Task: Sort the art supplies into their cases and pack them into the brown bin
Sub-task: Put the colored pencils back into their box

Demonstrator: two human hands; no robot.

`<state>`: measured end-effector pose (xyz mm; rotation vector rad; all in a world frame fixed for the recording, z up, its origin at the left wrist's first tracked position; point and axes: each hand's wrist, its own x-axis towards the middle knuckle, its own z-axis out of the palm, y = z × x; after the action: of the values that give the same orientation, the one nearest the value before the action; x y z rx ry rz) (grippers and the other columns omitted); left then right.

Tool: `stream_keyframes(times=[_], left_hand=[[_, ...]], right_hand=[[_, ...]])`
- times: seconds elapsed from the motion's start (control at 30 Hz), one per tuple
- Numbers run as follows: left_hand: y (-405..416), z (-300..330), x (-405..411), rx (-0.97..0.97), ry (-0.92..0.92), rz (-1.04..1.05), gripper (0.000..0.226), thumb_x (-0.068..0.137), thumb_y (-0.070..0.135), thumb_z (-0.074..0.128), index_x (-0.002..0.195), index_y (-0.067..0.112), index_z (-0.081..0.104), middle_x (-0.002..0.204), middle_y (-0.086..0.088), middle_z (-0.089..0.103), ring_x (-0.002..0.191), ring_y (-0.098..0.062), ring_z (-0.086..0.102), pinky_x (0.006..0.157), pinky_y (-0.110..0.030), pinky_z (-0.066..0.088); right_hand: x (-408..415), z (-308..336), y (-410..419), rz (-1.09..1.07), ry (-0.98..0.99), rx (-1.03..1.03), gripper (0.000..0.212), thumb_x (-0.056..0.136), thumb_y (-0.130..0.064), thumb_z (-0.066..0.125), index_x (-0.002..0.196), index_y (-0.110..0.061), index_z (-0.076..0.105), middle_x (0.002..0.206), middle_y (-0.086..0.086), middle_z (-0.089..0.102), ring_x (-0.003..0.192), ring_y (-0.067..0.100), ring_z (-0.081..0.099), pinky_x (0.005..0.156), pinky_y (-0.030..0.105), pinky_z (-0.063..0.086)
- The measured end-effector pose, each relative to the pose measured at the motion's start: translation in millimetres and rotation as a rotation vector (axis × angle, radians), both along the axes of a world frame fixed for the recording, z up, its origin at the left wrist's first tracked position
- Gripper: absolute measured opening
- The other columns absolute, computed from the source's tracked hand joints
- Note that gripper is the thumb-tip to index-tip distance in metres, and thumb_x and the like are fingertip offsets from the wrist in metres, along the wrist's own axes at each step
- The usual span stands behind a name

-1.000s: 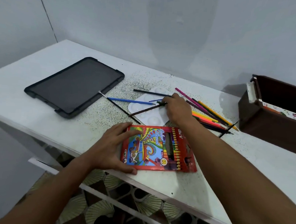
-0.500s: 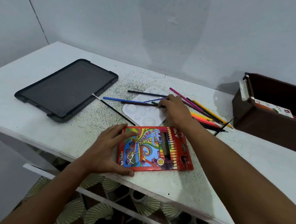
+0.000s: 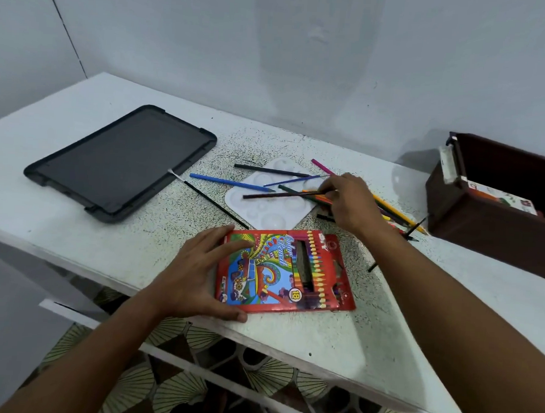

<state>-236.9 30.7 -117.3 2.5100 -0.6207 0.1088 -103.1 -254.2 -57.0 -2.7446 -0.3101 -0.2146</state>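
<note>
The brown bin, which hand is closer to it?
Right. The right hand grips a dark pencil among the loose pencils beside the brown bin; the left hand holds the red pencil box, farther away.

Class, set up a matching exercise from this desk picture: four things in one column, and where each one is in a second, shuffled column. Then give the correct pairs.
Things
1. colour pencil box
2. dark pencil
3. black tablet
4. brown bin

Places
A. at the far right of the table
B. pinched in the right hand over the white palette
C. lying flat at the left of the table
D. at the near table edge, held by the left hand

Pairs: 1-D, 2-B, 3-C, 4-A
</note>
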Motion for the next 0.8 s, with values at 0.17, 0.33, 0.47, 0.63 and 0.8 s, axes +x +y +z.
stream_keyframes(times=[0.17,0.33,0.47,0.63,0.8], left_hand=[[-1.9,0.1,-0.6,-0.015,-0.010,0.003,0.105,0.047,0.090,0.059,0.138,0.047,0.029,0.152,0.001,0.027,0.137,-0.020,0.028,0.108,-0.039,0.025],[-2.1,0.1,-0.5,-0.028,-0.012,0.004,0.105,0.046,0.089,0.061,0.137,0.047,0.030,0.150,0.000,0.030,0.135,-0.021,0.031,0.108,-0.044,0.030],[-1.0,-0.7,0.2,-0.023,-0.003,0.013,0.105,0.046,0.090,0.061,0.137,0.047,0.031,0.151,0.000,0.030,0.136,-0.023,0.031,0.107,-0.051,0.032],[-1.8,-0.7,-0.2,-0.031,-0.014,0.013,0.104,0.045,0.090,0.062,0.135,0.046,0.037,0.149,-0.003,0.033,0.134,-0.024,0.034,0.106,-0.053,0.033],[-3.1,0.6,-1.9,-0.022,-0.001,0.017,0.103,0.045,0.091,0.060,0.135,0.047,0.035,0.150,-0.004,0.032,0.135,-0.024,0.032,0.107,-0.051,0.032]], right_hand=[[-36.0,17.6,-73.7,-0.119,-0.030,0.036,0.020,0.088,0.000,0.061,0.095,-0.013,0.075,0.086,0.009,0.059,0.085,0.025,0.053,0.066,0.024,0.026],[-90.9,15.4,-137.3,-0.236,-0.004,-0.070,0.020,0.087,0.000,0.063,0.097,-0.011,0.075,0.096,0.016,0.066,0.093,0.035,0.053,0.072,0.026,0.025],[-116.8,4.7,-145.7,-0.191,0.015,-0.041,0.021,0.084,0.004,0.065,0.095,-0.010,0.076,0.096,0.012,0.069,0.093,0.033,0.057,0.074,0.029,0.032],[-125.4,-14.1,-123.9,-0.060,0.030,0.025,0.028,0.084,0.004,0.064,0.096,-0.021,0.073,0.089,-0.005,0.067,0.086,0.016,0.050,0.073,0.029,0.035],[-127.6,-20.0,-80.1,0.103,0.038,0.105,0.018,0.087,-0.004,0.066,0.095,-0.018,0.074,0.090,-0.009,0.060,0.088,0.015,0.056,0.072,0.023,0.038]])
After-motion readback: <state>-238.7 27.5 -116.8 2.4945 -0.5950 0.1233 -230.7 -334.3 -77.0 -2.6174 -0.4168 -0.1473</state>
